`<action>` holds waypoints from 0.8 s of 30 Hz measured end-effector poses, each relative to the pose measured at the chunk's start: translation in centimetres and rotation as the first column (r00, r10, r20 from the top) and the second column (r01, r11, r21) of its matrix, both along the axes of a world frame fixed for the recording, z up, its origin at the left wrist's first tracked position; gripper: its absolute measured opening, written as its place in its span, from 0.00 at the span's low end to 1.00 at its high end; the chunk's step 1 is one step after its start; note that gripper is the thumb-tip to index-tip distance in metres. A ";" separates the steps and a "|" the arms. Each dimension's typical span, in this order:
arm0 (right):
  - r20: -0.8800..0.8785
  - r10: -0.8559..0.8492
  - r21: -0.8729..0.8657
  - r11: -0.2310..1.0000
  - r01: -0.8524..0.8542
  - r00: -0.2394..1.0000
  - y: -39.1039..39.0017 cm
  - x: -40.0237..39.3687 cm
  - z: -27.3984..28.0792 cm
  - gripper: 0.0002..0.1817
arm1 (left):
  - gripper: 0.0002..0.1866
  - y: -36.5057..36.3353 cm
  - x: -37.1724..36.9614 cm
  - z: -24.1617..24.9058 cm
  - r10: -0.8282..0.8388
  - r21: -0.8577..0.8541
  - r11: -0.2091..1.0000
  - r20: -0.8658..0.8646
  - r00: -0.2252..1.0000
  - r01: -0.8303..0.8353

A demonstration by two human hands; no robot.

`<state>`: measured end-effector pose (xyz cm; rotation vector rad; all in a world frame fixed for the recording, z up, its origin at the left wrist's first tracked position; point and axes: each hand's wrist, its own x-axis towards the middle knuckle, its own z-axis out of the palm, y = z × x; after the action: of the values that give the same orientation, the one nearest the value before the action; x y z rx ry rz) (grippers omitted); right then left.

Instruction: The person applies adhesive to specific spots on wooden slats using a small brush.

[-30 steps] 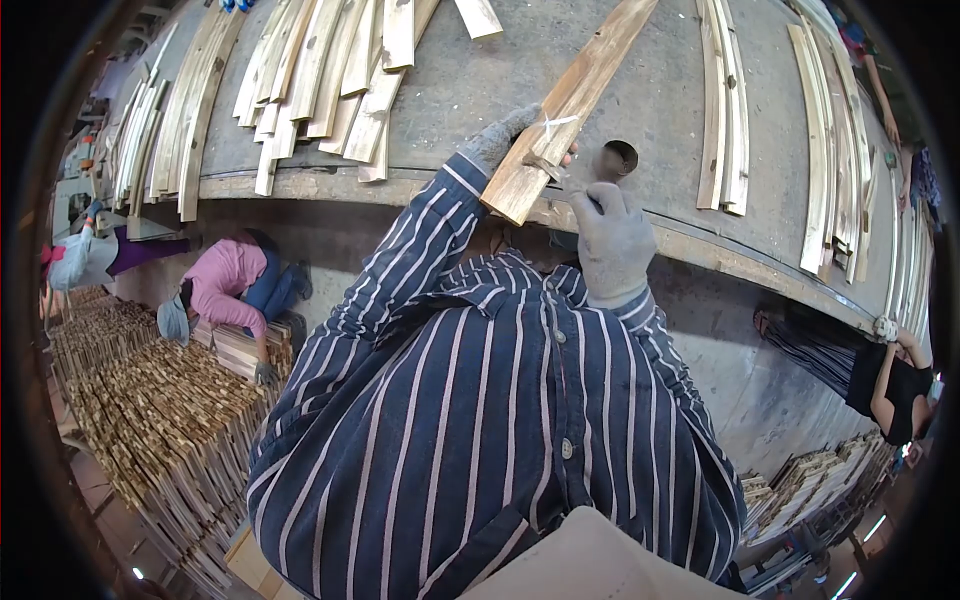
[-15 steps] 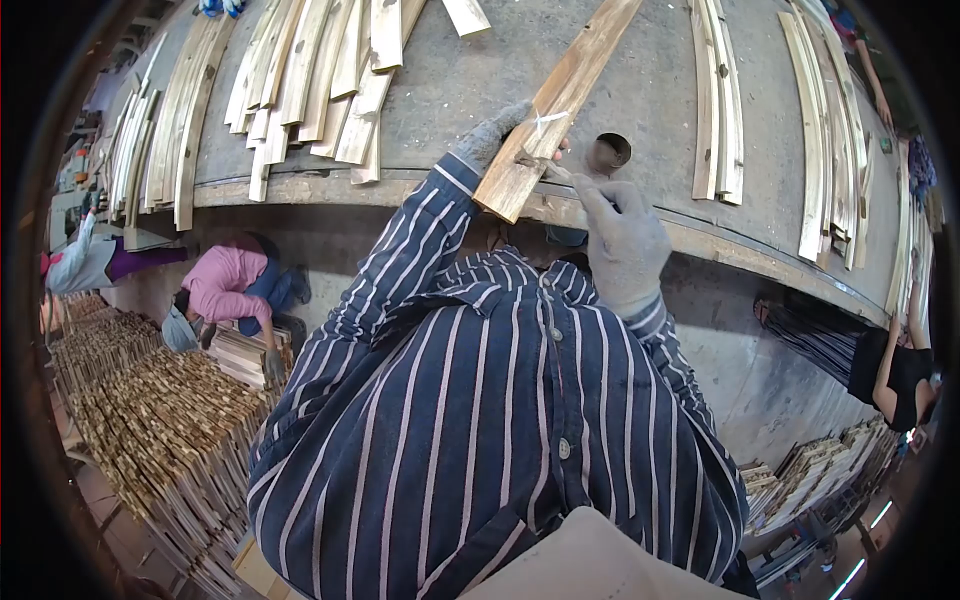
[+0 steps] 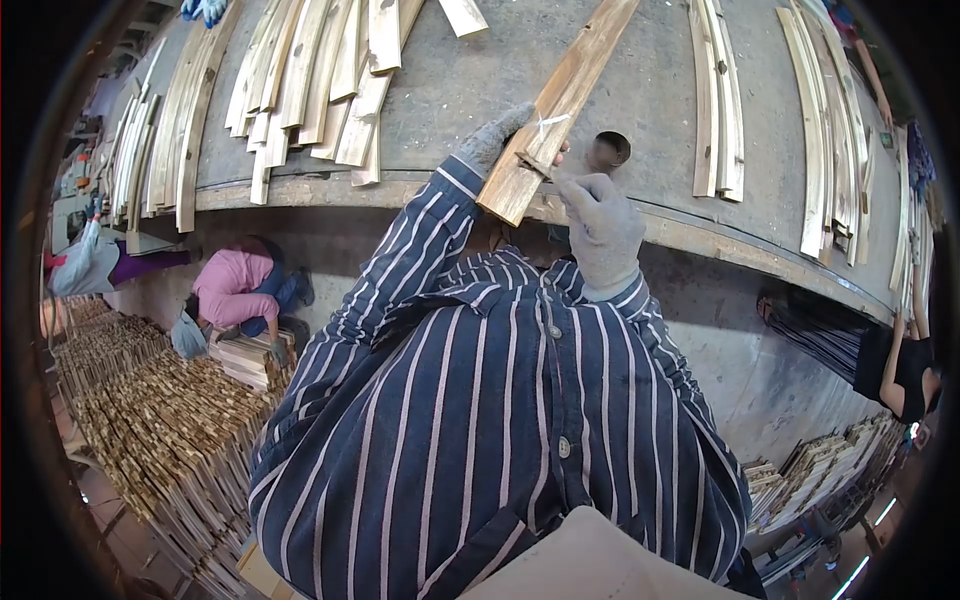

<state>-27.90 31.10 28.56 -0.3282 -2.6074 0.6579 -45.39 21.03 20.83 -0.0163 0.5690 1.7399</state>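
A long wooden board (image 3: 575,85) slants up and away over the table's front edge, with a whitish cross-shaped mark on its face. My left hand (image 3: 497,138), in a grey glove, grips it from the left, fingertips showing at its right side. On the near part of the board is a dark, rough spot. My right hand (image 3: 605,225), also gloved, is closed with the fingers pinched beside that spot. A thin, dark, narrow piece (image 3: 533,164) reaches from these fingers onto the board; its kind is too small to make out.
Loose boards (image 3: 315,75) lie in a group at the left of the grey table (image 3: 455,110), with more boards (image 3: 716,100) at the right. A round hole (image 3: 611,150) is beside my right hand. A person in pink (image 3: 235,285) bends near stacked wood (image 3: 170,400).
My right hand has moved slightly left and turned, its fingers now closer to the board's dark spot. The board has shifted a little; my left hand keeps its grip.
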 end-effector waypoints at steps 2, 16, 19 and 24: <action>-0.023 0.026 0.029 0.999 -0.025 0.999 -0.2 0.3 0.1 0.17 | 0.38 -0.1 -0.1 -0.1 -0.033 0.029 0.999 -0.014 0.999 0.033; -0.062 0.048 -0.096 0.994 -0.054 0.997 -0.2 0.6 0.1 0.17 | 0.39 -0.3 -0.8 -0.9 -0.066 0.092 0.993 -0.050 0.997 0.071; -0.087 0.096 -0.120 0.987 -0.106 0.992 0.0 0.1 0.0 0.17 | 0.39 -0.3 -0.8 -0.8 -0.083 0.101 0.991 -0.023 0.996 0.085; -0.055 -0.019 -0.188 0.982 0.008 0.998 0.4 -0.7 -1.0 0.18 | 0.38 -0.2 -0.2 0.2 -0.002 0.005 1.000 -0.030 1.000 0.002</action>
<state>-28.60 31.52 27.58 -0.3784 -2.4923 0.8984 -45.63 20.85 21.05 0.0138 0.5864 1.7417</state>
